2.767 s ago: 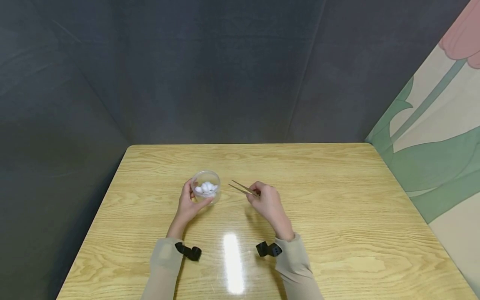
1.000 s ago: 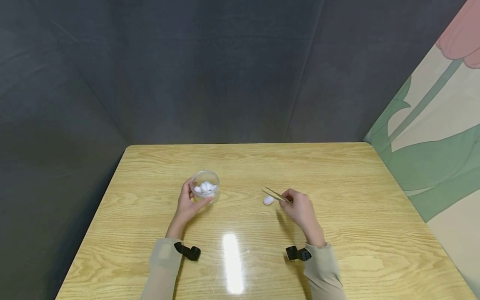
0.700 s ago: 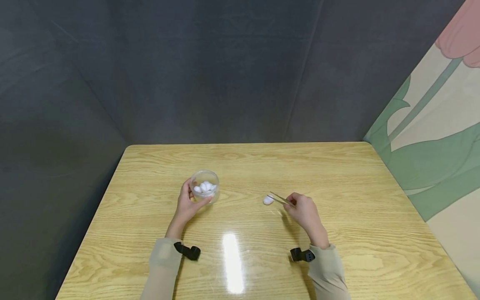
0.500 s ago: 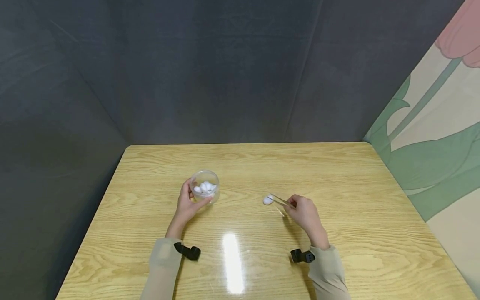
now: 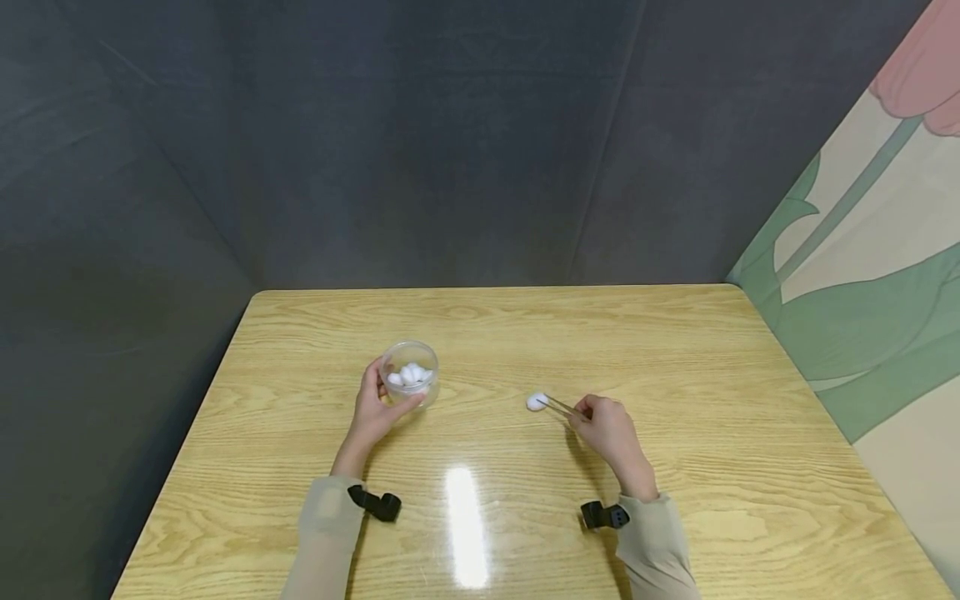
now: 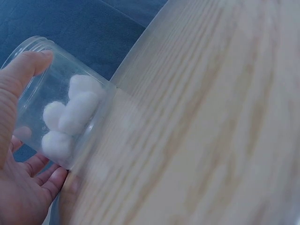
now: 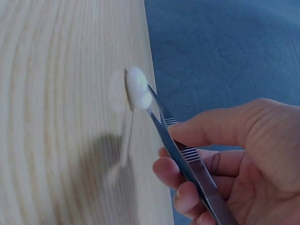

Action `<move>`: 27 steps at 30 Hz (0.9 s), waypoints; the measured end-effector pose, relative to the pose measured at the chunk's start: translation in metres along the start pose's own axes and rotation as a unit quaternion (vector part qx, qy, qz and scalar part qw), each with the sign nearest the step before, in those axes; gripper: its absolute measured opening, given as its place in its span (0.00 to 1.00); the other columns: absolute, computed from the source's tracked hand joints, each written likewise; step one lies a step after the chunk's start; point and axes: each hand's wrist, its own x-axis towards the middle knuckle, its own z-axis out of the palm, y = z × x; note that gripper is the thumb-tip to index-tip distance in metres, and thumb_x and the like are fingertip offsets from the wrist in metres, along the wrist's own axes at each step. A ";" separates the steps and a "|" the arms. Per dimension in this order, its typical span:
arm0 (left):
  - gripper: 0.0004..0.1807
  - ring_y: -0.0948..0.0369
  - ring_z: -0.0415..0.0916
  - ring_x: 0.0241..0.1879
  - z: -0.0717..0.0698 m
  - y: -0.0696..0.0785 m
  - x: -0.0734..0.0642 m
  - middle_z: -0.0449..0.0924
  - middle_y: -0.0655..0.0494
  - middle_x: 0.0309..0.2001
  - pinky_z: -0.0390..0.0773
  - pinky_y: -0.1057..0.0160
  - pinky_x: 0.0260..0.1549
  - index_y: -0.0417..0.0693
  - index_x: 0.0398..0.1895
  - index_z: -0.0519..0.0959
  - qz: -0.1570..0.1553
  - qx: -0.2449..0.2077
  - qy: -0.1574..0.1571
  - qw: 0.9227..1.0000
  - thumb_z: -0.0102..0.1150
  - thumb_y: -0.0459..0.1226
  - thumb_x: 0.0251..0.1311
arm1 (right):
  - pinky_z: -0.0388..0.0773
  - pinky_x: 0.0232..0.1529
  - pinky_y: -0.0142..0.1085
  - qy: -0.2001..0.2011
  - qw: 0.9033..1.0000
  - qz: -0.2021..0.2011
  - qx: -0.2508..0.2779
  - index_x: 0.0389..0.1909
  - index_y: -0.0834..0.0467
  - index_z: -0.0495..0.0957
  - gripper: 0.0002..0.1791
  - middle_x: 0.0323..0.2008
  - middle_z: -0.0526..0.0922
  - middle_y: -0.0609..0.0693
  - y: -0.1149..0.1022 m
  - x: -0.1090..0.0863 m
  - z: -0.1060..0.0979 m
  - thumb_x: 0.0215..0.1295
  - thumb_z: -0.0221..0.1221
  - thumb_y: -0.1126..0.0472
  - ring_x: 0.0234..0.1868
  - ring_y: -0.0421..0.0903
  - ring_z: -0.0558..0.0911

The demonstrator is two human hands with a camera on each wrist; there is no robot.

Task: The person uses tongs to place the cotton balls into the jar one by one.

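Note:
My left hand (image 5: pixel 382 414) grips a clear plastic jar (image 5: pixel 409 353) from its left side on the table. Several white cotton balls (image 6: pixel 77 110) lie at the bottom of the jar, seen through its wall in the left wrist view. To the right, my right hand (image 5: pixel 611 429) pinches metal tweezers (image 7: pixel 190 157) between thumb and fingers. The tips of the tweezers sit at the near side of a single cotton ball (image 7: pixel 137 87) on the tabletop, one tip on either side of a dent in it.
The wooden table (image 5: pixel 480 321) has a light reflection (image 5: pixel 467 529) near its front. A dark cloth (image 5: pixel 450 150) hangs behind the table and at its left. Fabric with a flower pattern (image 5: pixel 885 317) is at the right.
The right hand has moved right with the tweezers, and a cotton ball now lies on the table there. Lately the tweezers' tips have come down onto that ball. The left hand and jar stay put.

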 end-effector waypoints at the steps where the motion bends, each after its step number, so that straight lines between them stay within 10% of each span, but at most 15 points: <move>1: 0.46 0.48 0.61 0.55 0.000 0.004 -0.001 0.60 0.37 0.62 0.62 0.49 0.54 0.40 0.68 0.53 0.000 -0.002 -0.001 1.000 0.70 0.32 0.48 | 0.63 0.19 0.33 -0.001 1.000 0.000 -0.001 0.27 0.66 0.78 0.04 0.17 0.74 0.49 0.000 0.000 0.001 0.56 0.60 0.68 0.17 0.41 0.66; 6: 0.46 0.45 0.61 0.56 0.001 0.017 -0.007 0.59 0.33 0.61 0.62 0.47 0.53 0.34 0.68 0.52 0.009 0.008 -0.004 1.000 0.68 0.30 0.49 | 0.64 0.19 0.34 0.006 1.000 -0.007 -0.008 0.25 0.66 0.78 0.03 0.18 0.76 0.49 0.001 0.000 0.004 0.55 0.60 0.68 0.17 0.41 0.67; 17: 0.47 0.52 0.64 0.50 0.003 -0.019 0.003 0.64 0.42 0.56 0.65 0.55 0.46 0.42 0.66 0.57 0.071 0.019 0.032 0.997 0.73 0.42 0.45 | 0.66 0.17 0.33 0.039 0.999 -0.023 -0.027 0.23 0.63 0.79 0.04 0.17 0.76 0.49 -0.002 -0.002 0.008 0.54 0.61 0.70 0.16 0.40 0.68; 27: 0.47 0.50 0.62 0.55 0.002 -0.015 0.004 0.62 0.40 0.60 0.63 0.51 0.52 0.41 0.68 0.54 0.021 0.003 0.018 1.000 0.72 0.34 0.46 | 0.66 0.18 0.34 0.050 0.999 -0.017 -0.004 0.24 0.63 0.79 0.03 0.18 0.77 0.50 -0.005 -0.001 0.004 0.54 0.59 0.71 0.16 0.41 0.69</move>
